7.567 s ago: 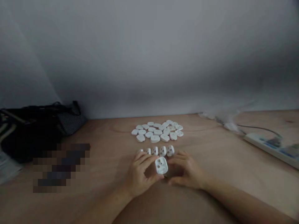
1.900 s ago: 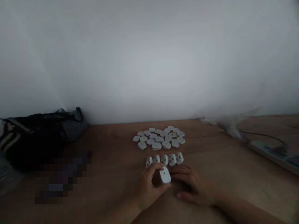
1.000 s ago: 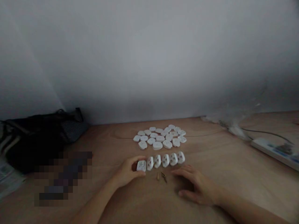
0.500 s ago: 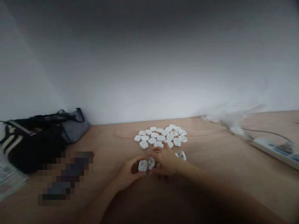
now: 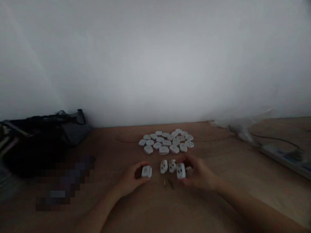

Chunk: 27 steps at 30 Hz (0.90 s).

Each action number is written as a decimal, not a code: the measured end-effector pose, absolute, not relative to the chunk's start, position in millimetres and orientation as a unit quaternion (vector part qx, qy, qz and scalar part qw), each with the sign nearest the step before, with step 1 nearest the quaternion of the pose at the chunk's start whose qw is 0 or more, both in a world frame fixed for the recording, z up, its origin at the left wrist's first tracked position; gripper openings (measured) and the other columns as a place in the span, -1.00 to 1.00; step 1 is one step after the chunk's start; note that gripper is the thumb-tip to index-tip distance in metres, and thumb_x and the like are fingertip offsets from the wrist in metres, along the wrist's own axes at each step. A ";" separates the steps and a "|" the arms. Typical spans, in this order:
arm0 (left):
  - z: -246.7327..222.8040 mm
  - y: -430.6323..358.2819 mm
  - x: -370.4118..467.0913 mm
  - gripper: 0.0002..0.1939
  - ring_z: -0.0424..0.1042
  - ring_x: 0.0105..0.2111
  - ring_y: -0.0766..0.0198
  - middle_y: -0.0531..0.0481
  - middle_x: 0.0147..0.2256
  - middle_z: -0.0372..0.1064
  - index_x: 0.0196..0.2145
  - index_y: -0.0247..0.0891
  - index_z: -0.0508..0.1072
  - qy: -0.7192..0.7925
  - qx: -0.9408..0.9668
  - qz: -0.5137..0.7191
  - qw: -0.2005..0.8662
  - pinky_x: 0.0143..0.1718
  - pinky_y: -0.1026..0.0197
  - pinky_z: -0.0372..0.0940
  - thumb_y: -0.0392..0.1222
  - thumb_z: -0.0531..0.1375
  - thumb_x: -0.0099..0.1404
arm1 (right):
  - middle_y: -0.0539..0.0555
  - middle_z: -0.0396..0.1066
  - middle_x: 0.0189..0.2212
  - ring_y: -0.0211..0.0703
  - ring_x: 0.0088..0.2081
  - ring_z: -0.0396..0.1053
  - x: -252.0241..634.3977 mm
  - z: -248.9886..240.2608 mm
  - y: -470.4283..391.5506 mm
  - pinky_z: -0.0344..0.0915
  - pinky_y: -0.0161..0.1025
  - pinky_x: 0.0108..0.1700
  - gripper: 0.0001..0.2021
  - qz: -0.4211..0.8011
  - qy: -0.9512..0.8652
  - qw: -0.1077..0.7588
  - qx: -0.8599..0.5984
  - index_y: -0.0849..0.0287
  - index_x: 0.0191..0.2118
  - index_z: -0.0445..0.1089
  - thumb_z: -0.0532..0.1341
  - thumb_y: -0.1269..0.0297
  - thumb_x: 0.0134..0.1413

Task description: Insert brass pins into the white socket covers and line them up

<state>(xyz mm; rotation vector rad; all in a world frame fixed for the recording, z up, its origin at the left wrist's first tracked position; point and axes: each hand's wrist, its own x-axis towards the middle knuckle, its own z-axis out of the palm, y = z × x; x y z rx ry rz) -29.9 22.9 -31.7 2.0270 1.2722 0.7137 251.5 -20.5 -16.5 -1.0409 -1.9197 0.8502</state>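
My left hand (image 5: 130, 177) pinches a white socket piece (image 5: 146, 171), a rounded block with small holes, between thumb and fingers. To its right, my right hand (image 5: 200, 174) is closed around a similar white block (image 5: 180, 170) whose holes face left. Between the hands stand two more holed blocks, one white piece (image 5: 164, 166) on its own and another block (image 5: 172, 165) near my right fingertips. Part of a further white piece (image 5: 189, 171) shows behind my right fingers. Two small brass-coloured bits (image 5: 164, 182) lie in front on the table.
Several white pieces (image 5: 166, 143) lie grouped toward the wall. A black bag (image 5: 34, 145) and a blurred-out dark object (image 5: 70, 178) are at left. At right are a clear plastic bag (image 5: 243, 129) and a power strip (image 5: 284, 158) with a cable.
My right hand has moved right, away from my left hand, and now grips a block there. The blocks and brass bits between my hands have come into sight. The picture is darker.
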 end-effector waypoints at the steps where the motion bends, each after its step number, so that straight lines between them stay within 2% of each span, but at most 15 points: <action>1: -31.7 23.0 -29.8 -0.53 0.37 -0.05 0.02 -0.09 -0.06 0.41 -0.07 -0.23 0.41 0.486 0.768 0.273 0.315 0.02 0.01 0.23 -0.21 0.29 0.01 | 0.05 0.44 -0.32 -0.14 -0.32 0.41 256.2 -18.4 -26.0 0.37 -0.23 -0.30 -0.62 0.316 -0.762 0.377 -0.421 0.17 -0.16 0.28 0.30 0.39 -0.20; 4: -31.2 22.9 -29.4 -0.54 0.38 -0.06 0.01 -0.08 -0.07 0.42 -0.07 -0.23 0.42 0.482 0.770 0.278 0.311 0.00 0.03 0.25 -0.21 0.28 0.01 | 0.12 0.42 -0.20 -0.06 -0.22 0.41 264.0 -23.7 -34.9 0.37 -0.17 -0.21 -0.58 0.255 -0.799 0.337 -0.427 0.16 -0.07 0.34 0.28 0.40 -0.17; 7: -30.7 22.7 -28.9 -0.53 0.39 -0.07 0.01 -0.07 -0.08 0.44 -0.07 -0.22 0.43 0.488 0.769 0.276 0.307 -0.01 0.02 0.25 -0.20 0.29 0.00 | 0.19 0.32 -0.03 0.01 -0.09 0.35 265.0 -27.8 -36.5 0.33 -0.13 -0.09 -0.46 0.213 -0.829 0.301 -0.421 0.15 0.06 0.28 0.27 0.40 -0.15; 10: -31.7 23.5 -29.2 -0.53 0.38 -0.06 0.01 -0.08 -0.08 0.43 -0.08 -0.22 0.42 0.494 0.769 0.270 0.304 0.01 0.00 0.23 -0.19 0.29 0.01 | 0.19 0.33 -0.04 0.00 -0.11 0.36 262.5 -30.9 -37.7 0.33 -0.14 -0.11 -0.37 0.220 -0.819 0.275 -0.453 0.14 0.14 0.17 0.28 0.37 -0.14; 13: -33.7 24.7 -30.3 -0.53 0.36 -0.03 0.01 -0.10 -0.05 0.40 -0.06 -0.23 0.41 0.496 0.774 0.258 0.296 0.03 -0.01 0.21 -0.19 0.29 0.02 | 0.16 0.39 -0.12 0.00 -0.14 0.37 259.3 -33.2 -39.7 0.32 -0.12 -0.12 -0.48 0.229 -0.797 0.271 -0.488 0.15 0.03 0.25 0.30 0.30 -0.14; 16: -34.2 24.9 -30.3 -0.54 0.36 -0.04 0.03 -0.09 -0.05 0.40 -0.05 -0.21 0.40 0.480 0.793 0.259 0.272 0.03 0.01 0.22 -0.19 0.28 0.04 | 0.16 0.39 -0.11 0.01 -0.10 0.36 258.2 -35.9 -41.4 0.29 -0.10 -0.08 -0.60 0.215 -0.797 0.295 -0.481 0.16 -0.07 0.30 0.29 0.27 -0.10; 19: -32.6 22.6 -27.0 -0.55 0.34 -0.03 0.04 -0.08 -0.05 0.36 -0.07 -0.17 0.42 0.448 0.825 0.277 0.204 0.01 0.02 0.24 -0.18 0.30 0.03 | 0.15 0.36 -0.07 0.00 -0.04 0.32 260.1 -39.3 -43.0 0.26 -0.11 -0.02 -0.57 0.203 -0.811 0.325 -0.443 0.13 -0.02 0.26 0.28 0.27 -0.08; 23: -30.0 11.8 -14.7 -0.64 0.35 -0.09 0.07 -0.09 -0.12 0.36 -0.14 -0.18 0.45 0.405 0.850 0.316 0.118 -0.05 0.04 0.27 -0.18 0.31 0.06 | 0.12 0.36 -0.09 -0.04 -0.08 0.34 262.4 -41.6 -44.3 0.29 -0.15 -0.07 -0.51 0.213 -0.810 0.354 -0.417 0.10 0.03 0.19 0.26 0.34 -0.09; 27: -29.0 -8.4 6.8 -0.71 0.36 -0.13 0.13 -0.08 -0.17 0.37 -0.15 -0.18 0.44 0.363 0.858 0.328 0.157 -0.09 0.10 0.28 -0.19 0.26 0.14 | 0.10 0.34 -0.09 -0.06 -0.06 0.32 260.7 -41.7 -42.5 0.27 -0.16 -0.04 -0.51 0.222 -0.802 0.416 -0.367 0.08 0.01 0.19 0.25 0.41 -0.10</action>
